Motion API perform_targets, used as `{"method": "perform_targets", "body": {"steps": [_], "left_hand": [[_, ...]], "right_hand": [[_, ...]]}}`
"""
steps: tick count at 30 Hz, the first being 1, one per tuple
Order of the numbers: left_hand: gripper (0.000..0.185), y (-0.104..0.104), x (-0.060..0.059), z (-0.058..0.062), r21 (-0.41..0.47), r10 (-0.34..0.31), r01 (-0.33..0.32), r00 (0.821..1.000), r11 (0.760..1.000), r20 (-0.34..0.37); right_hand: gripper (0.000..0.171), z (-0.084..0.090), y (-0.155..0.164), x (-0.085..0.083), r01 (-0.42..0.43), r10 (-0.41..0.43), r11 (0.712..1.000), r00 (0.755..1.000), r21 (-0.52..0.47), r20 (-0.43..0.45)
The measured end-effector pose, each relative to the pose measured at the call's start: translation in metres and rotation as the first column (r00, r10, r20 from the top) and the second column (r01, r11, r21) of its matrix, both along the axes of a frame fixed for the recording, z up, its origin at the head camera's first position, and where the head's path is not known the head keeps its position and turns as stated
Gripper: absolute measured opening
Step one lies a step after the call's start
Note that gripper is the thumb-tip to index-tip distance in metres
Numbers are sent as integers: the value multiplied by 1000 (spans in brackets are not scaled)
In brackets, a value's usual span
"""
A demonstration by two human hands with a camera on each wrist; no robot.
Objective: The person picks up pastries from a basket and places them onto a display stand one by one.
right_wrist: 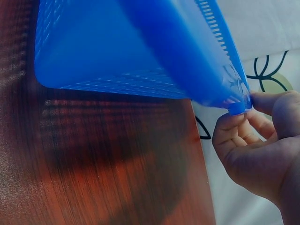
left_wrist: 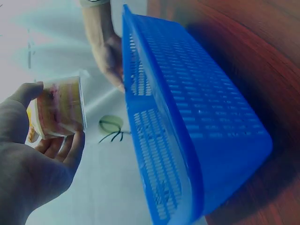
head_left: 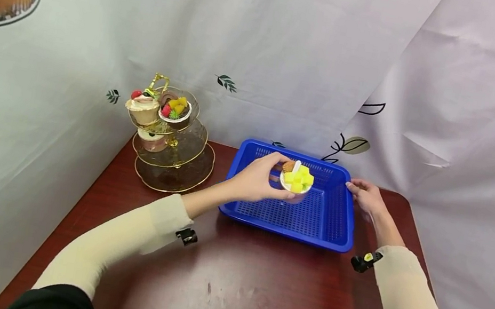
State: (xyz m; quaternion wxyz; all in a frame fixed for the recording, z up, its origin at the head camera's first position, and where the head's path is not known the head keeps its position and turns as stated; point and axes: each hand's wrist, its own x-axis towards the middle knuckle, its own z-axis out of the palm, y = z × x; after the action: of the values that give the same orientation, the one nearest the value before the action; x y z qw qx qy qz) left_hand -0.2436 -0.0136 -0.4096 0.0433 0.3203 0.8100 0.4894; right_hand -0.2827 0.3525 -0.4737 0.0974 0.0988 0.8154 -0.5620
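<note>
Far left on the desk (head_left: 226, 291): a three-tier glass stand (head_left: 174, 149), gold-rimmed, already carrying small desserts on its upper tiers. It stands well apart from the basket, off to the left of the working hand.

Centre: left hand (head_left: 257, 180) holds a dessert cup (head_left: 296, 183) topped with yellow cubes, fingers and thumb curled round its wall — grip clamped on the cup. Cup sits upright, over the blue basket (head_left: 315, 219), at the grip itself; whether it clears the basket floor I cannot tell. Left-wrist view confirms fingers (left_wrist: 70, 145) wrapped on the cup's side.

Right: right hand (head_left: 367, 195) pinches the basket's right rim, thumb over, fingers curled beneath.

Key relation: stand lies left and slightly behind the cup; left hand is the nearer one.
</note>
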Motion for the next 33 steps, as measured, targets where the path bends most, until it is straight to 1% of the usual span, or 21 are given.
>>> {"method": "perform_targets", "body": {"steps": [4,7,10,13,15,17,20,23,25,33], "left_hand": [[74,-21,7,3,8,71,-71,997,997,-14],[73,-34,11,4,27,132,-131,990,991,-40],[73,-47,15,3,52,188,-185,980,981,-65],[72,-59,19,2,78,250,-244,965,967,-76],[71,-68,22,3,89,301,-294,951,952,-76],[70,-78,25,3,109,353,-345,934,932,-60],[70,-94,28,3,121,432,-425,901,897,-39],[72,-110,30,2,122,497,-491,868,863,-20],[74,-120,31,0,111,532,-527,847,843,-19],[74,-151,40,-5,91,625,-625,780,776,24]], "right_hand": [[55,-2,1,-1,5,-5,1000,1000,-14,3],[56,-2,1,-1,6,-6,999,1000,-32,1],[56,-2,1,0,4,-4,999,1000,-34,1],[56,-1,0,2,0,0,1000,1000,-18,-1],[56,0,-1,3,1,-1,1000,1000,-6,-3],[55,1,-2,3,-1,1,1000,1000,6,-5],[55,2,-4,4,-2,3,1000,1000,14,-7],[56,2,-4,4,-3,3,1000,1000,11,-2],[56,1,-3,5,4,-4,1000,1000,3,3],[57,0,-3,4,-4,4,1000,1000,-11,-2]]}}
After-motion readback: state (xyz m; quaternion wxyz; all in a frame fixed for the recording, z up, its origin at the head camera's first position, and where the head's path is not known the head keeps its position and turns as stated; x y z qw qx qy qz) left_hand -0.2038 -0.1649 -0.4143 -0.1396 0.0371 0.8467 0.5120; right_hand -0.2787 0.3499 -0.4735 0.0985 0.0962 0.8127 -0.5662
